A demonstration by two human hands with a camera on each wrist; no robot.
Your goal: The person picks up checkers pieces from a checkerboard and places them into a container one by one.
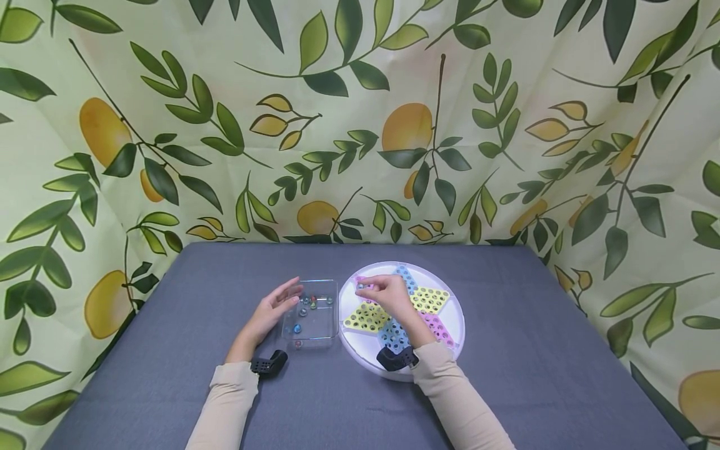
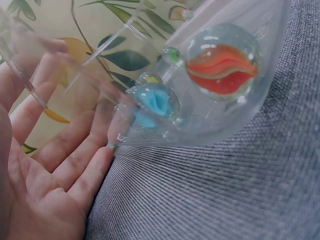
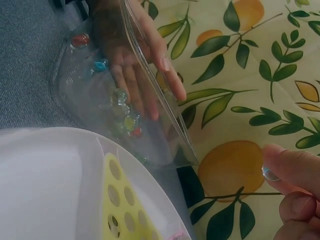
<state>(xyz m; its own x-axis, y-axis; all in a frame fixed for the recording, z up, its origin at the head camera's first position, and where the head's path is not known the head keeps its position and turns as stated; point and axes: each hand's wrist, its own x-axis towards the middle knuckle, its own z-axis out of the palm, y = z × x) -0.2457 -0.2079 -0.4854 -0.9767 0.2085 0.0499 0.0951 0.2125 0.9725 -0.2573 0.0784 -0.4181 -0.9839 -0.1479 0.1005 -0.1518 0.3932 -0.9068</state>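
My left hand [image 1: 270,314] lies along the left side of a clear plastic box [image 1: 323,324], its fingers loosely extended by the wall. Inside the box are several glass marbles, among them a blue one [image 2: 154,106] and a larger-looking red-orange one [image 2: 222,65] in the left wrist view. Between thumb and forefinger my right hand [image 1: 398,303] pinches a clear marble [image 3: 270,173]. That hand is over the upper left of a round white game board [image 1: 360,351] with a star of perforated coloured sections, near a pink one. Its forearm crosses and hides part of the star.
Yellow [image 1: 432,300], blue [image 1: 394,337] and pink [image 1: 437,327] sections make up the star. Box and board stand side by side on a grey cloth-covered table [image 1: 169,356]. A leaf-and-fruit patterned curtain [image 1: 360,181] rises behind and at both sides.
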